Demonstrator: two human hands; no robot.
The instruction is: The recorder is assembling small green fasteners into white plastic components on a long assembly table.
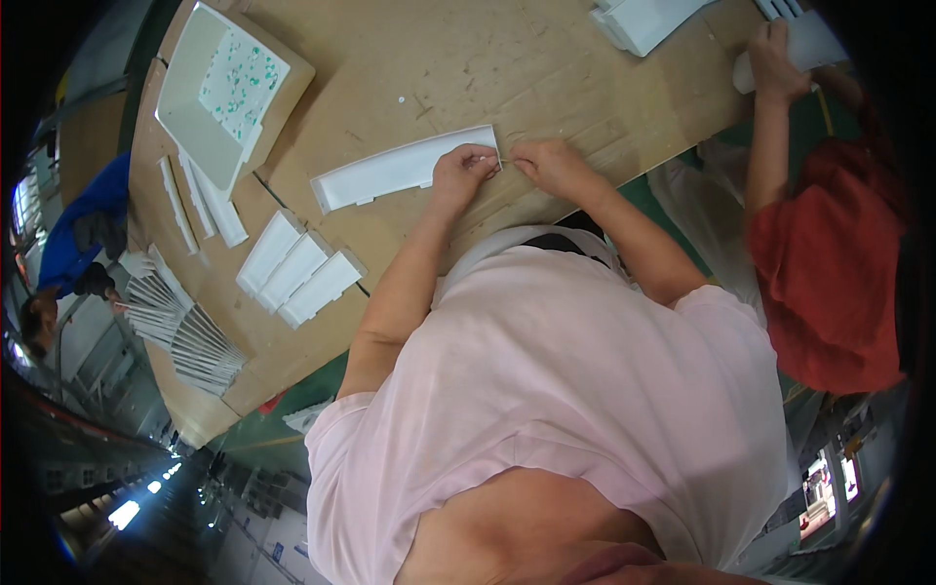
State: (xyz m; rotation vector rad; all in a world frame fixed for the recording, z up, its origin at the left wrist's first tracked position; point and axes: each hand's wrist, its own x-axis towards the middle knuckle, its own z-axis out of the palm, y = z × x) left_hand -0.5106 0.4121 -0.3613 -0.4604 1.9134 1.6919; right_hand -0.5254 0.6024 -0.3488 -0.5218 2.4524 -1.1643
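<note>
A long white plastic panel (pixel 390 170) with raised edges and small tabs lies on the cardboard-covered table (pixel 507 78) in front of me. My left hand (pixel 462 177) is closed on its right end, the thumb and fingertips at the short edge. Just to the right, my right hand (pixel 556 168) has its fingers pinched together close to that same edge. Something thin and short shows between the right fingertips and the panel's end, too small to name.
A cream bin (pixel 190 122) with small green and white pieces stands at the far left. Narrow white strips (pixel 216 200), three shorter white panels (pixel 283 258) and a fanned stack of slats (pixel 185 327) lie left. At right, a co-worker in red (pixel 829 263) handles white parts (pixel 809 44).
</note>
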